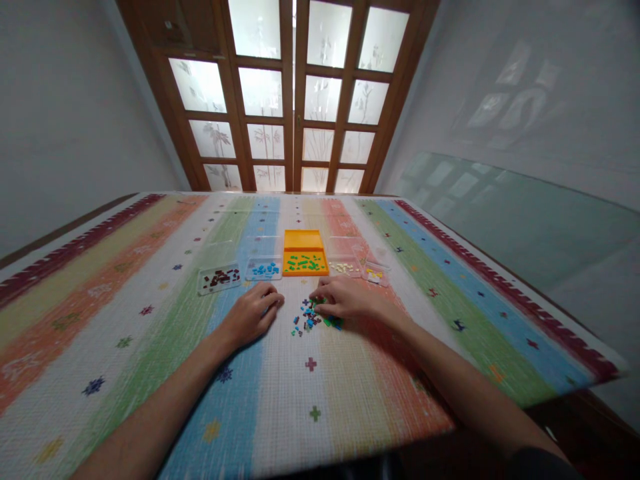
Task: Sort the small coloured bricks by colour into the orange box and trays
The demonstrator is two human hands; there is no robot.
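Pieces [309,324], small, multicoloured, heaped partly beneath right hand [341,297], grasp indeterminable; left hand [256,310] loosely curled, apart from heap, hold unclear.

1. Top centre: wooden doors [289,133] with frosted, plant-patterned panes [261,92], brightly backlit.
2. Upper left: a plain, dim greyish wall [65,100].
3. Right: a glossy greenish panel [520,220] catching pane-shaped reflections.
4. Middle to bottom: a table [285,400] under striped, multicoloured cloth.

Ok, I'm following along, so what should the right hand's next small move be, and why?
Probably pinch one green piece with the right hand: it is at the mixed pile, and the open yellow box beyond holds pieces of that colour.
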